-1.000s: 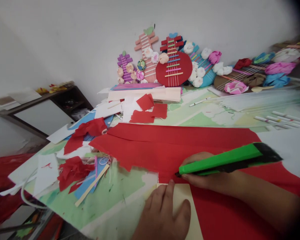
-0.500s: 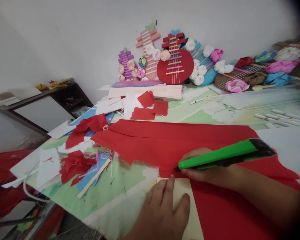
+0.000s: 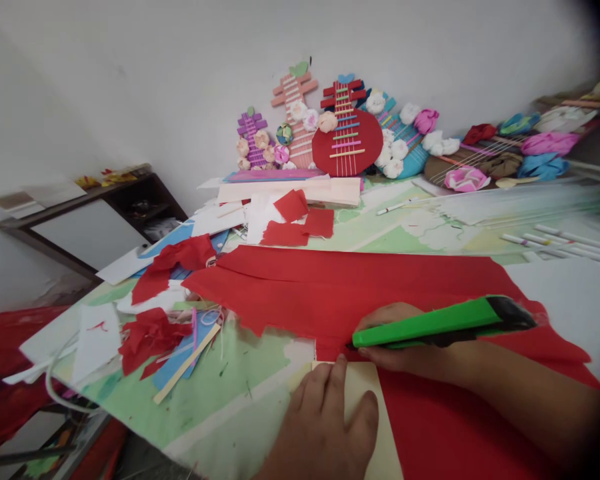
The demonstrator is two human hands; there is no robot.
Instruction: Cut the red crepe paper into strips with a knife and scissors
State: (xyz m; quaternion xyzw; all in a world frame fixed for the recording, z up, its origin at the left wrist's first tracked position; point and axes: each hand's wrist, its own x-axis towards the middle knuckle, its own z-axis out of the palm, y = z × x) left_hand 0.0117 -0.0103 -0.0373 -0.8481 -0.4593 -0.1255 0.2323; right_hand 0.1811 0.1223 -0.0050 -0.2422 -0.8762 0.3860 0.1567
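Observation:
My right hand [image 3: 405, 340] is closed round a green and black utility knife [image 3: 430, 323], its front end down on the large red sheet [image 3: 360, 273]. The blade itself is hidden. Just left of it, my left hand [image 3: 325, 420] lies flat with fingers spread on a cream card [image 3: 373, 387], the fingertips at the card's far edge beside a strip of red. More of the red sheet runs out to the right of the card, under my right forearm.
Red scraps [image 3: 153, 337], white paper pieces [image 3: 97, 337] and a thin wooden stick [image 3: 187, 363] litter the table's left side. Several lute-shaped crafts [image 3: 347, 143] lean on the wall behind. Marker pens [image 3: 575, 243] lie at the right, and a dark cabinet [image 3: 95, 223] stands at the left.
The view has shifted slightly, so the background sits a little lower. The back end of the utility knife has dropped slightly. My left hand stays on the card.

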